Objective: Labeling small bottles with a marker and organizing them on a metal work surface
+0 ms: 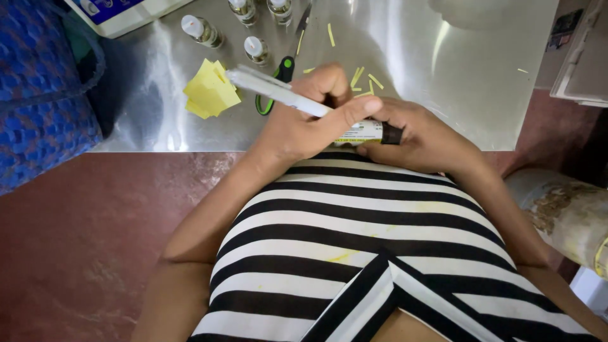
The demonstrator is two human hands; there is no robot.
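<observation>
The hands meet at the counter (443,76) edge: left hand (304,123) grips a white marker (272,92), right hand (424,136) closed around a small labelled bottle (367,133). Beyond the left hand lie yellow paper (209,92) and green-handled scissors (278,82).

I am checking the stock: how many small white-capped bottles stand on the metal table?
4: one far left, one beside the scissors, and two at the top edge, partly cut off. More may lie out of frame.

looks like a small lab: steel bench (443,76), capped glass vials (201,30), a white benchtop instrument (120,12).
</observation>
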